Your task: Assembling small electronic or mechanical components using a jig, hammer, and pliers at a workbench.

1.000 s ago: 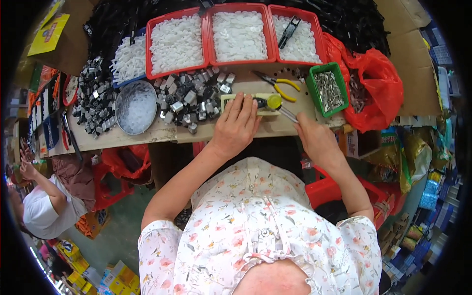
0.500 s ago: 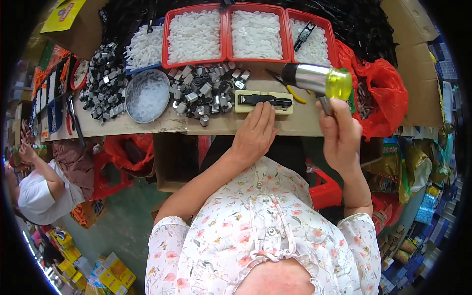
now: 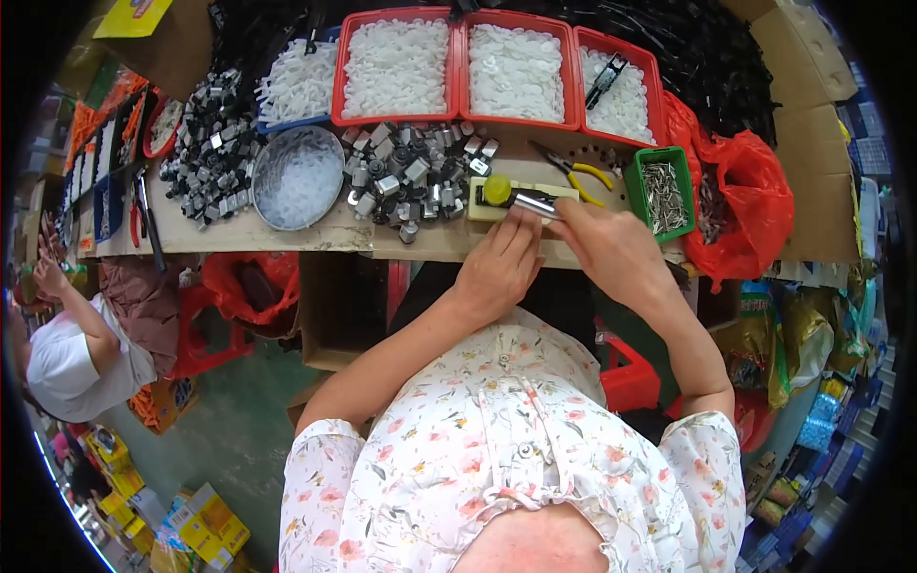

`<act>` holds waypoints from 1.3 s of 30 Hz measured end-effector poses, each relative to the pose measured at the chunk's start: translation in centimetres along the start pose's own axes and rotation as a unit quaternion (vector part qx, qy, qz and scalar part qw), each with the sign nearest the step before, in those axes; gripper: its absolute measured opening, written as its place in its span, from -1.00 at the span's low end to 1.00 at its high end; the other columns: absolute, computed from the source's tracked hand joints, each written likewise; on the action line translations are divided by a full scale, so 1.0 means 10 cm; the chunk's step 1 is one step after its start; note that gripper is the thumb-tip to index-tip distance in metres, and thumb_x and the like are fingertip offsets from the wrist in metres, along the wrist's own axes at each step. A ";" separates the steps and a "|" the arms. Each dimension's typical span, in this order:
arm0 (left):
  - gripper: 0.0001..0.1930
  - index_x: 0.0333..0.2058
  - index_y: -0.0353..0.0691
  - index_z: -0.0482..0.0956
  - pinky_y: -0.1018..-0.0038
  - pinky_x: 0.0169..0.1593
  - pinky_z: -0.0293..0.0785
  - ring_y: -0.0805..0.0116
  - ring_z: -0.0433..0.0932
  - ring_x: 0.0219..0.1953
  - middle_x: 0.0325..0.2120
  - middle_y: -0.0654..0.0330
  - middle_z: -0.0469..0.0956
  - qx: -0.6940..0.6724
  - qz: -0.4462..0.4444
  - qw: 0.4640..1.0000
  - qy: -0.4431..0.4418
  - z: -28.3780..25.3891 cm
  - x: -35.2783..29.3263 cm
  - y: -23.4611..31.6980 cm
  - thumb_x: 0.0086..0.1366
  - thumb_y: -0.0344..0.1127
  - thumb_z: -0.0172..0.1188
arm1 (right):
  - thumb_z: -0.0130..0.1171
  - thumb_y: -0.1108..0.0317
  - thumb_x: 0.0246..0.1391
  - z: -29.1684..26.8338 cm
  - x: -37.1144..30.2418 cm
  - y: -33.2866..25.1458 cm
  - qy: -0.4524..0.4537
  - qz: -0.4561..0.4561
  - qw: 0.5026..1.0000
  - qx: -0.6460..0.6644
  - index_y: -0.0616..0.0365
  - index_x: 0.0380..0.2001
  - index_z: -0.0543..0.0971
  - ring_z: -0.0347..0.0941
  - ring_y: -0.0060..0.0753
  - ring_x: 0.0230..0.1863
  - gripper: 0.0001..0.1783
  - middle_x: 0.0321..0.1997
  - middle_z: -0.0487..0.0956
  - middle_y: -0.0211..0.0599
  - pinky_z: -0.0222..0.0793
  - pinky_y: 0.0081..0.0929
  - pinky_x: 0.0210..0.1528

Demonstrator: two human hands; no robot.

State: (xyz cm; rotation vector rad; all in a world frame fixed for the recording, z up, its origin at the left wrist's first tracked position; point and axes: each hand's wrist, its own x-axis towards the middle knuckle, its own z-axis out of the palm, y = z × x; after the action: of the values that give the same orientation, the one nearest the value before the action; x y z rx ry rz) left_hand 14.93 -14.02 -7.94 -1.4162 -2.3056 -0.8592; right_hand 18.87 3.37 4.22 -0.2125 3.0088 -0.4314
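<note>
My right hand (image 3: 616, 244) is closed round the metal shaft of a hammer (image 3: 497, 189) with a clear yellow striking face. The hammer's head is down over a long black part (image 3: 548, 198) set in a cream block-shaped fixture (image 3: 485, 212) at the bench's front edge. My left hand (image 3: 497, 263) has its fingers together, with the tips holding the black part at the fixture's near side. The hammer hides some of the part, and my left thumb is out of sight. Yellow-handled pliers (image 3: 585, 180) lie just behind the fixture.
Red trays (image 3: 460, 72) of white plastic pieces line the back. Left of the fixture lie metal-and-black pieces (image 3: 401, 172) and a round dish (image 3: 296, 179). A green bin (image 3: 661, 191) of small metal parts and a red bag (image 3: 755, 191) lie right. Another person (image 3: 81, 353) sits far left.
My right hand has swung the hammer down and left from its raised position onto the fixture. My left hand keeps its place there. The whole view has shifted slightly.
</note>
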 end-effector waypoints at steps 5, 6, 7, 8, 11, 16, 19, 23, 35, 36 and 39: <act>-0.48 0.03 -0.53 0.49 0.19 0.19 0.46 -0.13 0.43 0.19 0.08 -0.14 0.48 -0.056 -0.019 0.998 0.028 -0.16 0.01 0.00 0.10 -0.39 0.38 | 0.13 0.38 0.28 0.05 -0.11 0.11 0.155 0.018 0.981 0.119 0.23 -0.12 0.50 0.52 0.21 -0.38 -0.82 -0.41 0.54 0.10 0.38 -0.11 -0.42; -0.48 0.03 -0.53 0.49 0.19 0.19 0.46 -0.13 0.43 0.19 0.08 -0.14 0.48 -0.058 -0.016 0.998 0.026 -0.20 0.00 -0.02 0.10 -0.39 0.38 | 0.13 0.38 0.28 0.10 -0.14 0.17 0.157 0.021 0.980 0.119 0.23 -0.12 0.50 0.52 0.21 -0.38 -0.82 -0.41 0.54 0.10 0.38 -0.11 -0.42; -0.49 0.02 -0.53 0.50 0.18 0.19 0.46 -0.12 0.44 0.19 0.07 -0.14 0.49 -0.043 -0.029 0.998 0.030 -0.24 -0.02 -0.05 0.11 -0.40 0.38 | 0.13 0.41 0.27 0.13 -0.17 0.23 0.113 0.033 0.989 0.088 0.22 -0.12 0.51 0.52 0.21 -0.39 -0.83 -0.42 0.54 0.09 0.38 -0.12 -0.42; -0.51 0.01 -0.52 0.52 0.17 0.19 0.46 -0.12 0.45 0.19 0.07 -0.14 0.50 -0.029 -0.041 0.998 0.033 -0.27 -0.04 -0.09 0.11 -0.41 0.38 | 0.13 0.43 0.26 0.14 -0.20 0.26 0.069 0.046 0.995 0.057 0.22 -0.12 0.51 0.51 0.21 -0.39 -0.84 -0.42 0.53 0.09 0.38 -0.13 -0.42; -0.57 -0.04 -0.52 0.55 0.22 0.17 0.48 -0.09 0.48 0.16 0.03 -0.11 0.53 -0.010 -0.049 0.998 0.023 -0.31 -0.13 -0.10 0.12 -0.44 0.37 | 0.15 0.40 0.26 -0.08 -0.30 0.06 0.127 0.037 0.984 0.122 0.20 -0.14 0.50 0.50 0.24 -0.36 -0.84 -0.41 0.54 0.11 0.37 -0.06 -0.39; -0.62 -0.06 -0.49 0.57 0.24 0.15 0.49 -0.07 0.50 0.15 -0.02 -0.08 0.56 -0.006 -0.035 0.999 0.013 -0.31 -0.04 -0.15 0.13 -0.49 0.35 | 0.15 0.36 0.26 0.22 -0.38 0.24 0.149 0.030 0.982 0.109 0.18 -0.16 0.51 0.50 0.24 -0.36 -0.85 -0.43 0.53 0.11 0.35 -0.04 -0.40; -0.62 -0.06 -0.47 0.57 0.20 0.15 0.49 -0.08 0.50 0.14 -0.01 -0.07 0.55 -0.039 -0.044 0.998 0.033 -0.35 -0.04 -0.14 0.12 -0.51 0.33 | 0.18 0.32 0.24 0.16 -0.44 0.24 0.111 0.035 0.989 0.093 0.13 -0.21 0.52 0.54 0.18 -0.40 -0.86 -0.42 0.56 0.07 0.41 -0.01 -0.42; -0.62 -0.06 -0.49 0.56 0.19 0.13 0.50 -0.07 0.50 0.13 0.00 -0.08 0.54 -0.026 -0.010 0.999 0.033 -0.33 0.19 -0.14 0.12 -0.52 0.32 | 0.14 0.34 0.27 0.23 -0.54 0.26 0.209 0.073 0.963 0.153 0.18 -0.15 0.52 0.50 0.18 -0.45 -0.83 -0.50 0.50 0.05 0.35 -0.10 -0.44; -0.66 -0.13 -0.53 0.60 0.17 0.07 0.52 -0.06 0.54 0.05 -0.07 -0.11 0.55 0.011 0.025 0.999 0.027 -0.19 0.33 -0.15 0.12 -0.46 0.35 | 0.15 0.35 0.28 0.32 -0.71 0.51 0.098 0.198 0.973 0.065 0.23 -0.23 0.52 0.49 0.21 -0.43 -0.84 -0.48 0.51 0.11 0.32 -0.12 -0.45; -0.66 -0.13 -0.53 0.60 0.17 0.07 0.52 -0.06 0.54 0.05 -0.07 -0.11 0.55 0.012 0.023 0.999 0.026 -0.17 0.31 -0.16 0.12 -0.46 0.35 | 0.15 0.35 0.28 0.30 -0.70 0.54 0.096 0.196 0.974 0.067 0.23 -0.23 0.52 0.49 0.21 -0.43 -0.84 -0.48 0.51 0.11 0.32 -0.12 -0.45; -0.61 -0.10 -0.59 0.55 0.20 0.15 0.44 -0.05 0.46 0.12 -0.04 -0.14 0.49 0.008 0.030 0.999 0.010 -0.16 0.26 -0.19 0.15 -0.41 0.28 | 0.15 0.30 0.29 0.19 -0.60 0.61 0.179 0.154 0.968 0.084 0.21 -0.23 0.52 0.48 0.22 -0.44 -0.82 -0.49 0.50 0.08 0.29 -0.11 -0.46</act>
State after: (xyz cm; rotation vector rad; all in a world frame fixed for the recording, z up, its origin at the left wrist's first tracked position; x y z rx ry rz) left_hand 11.93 -13.89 -5.95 -1.4568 -2.2379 -0.8307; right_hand 24.21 9.57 1.07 0.3838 3.2382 -0.7584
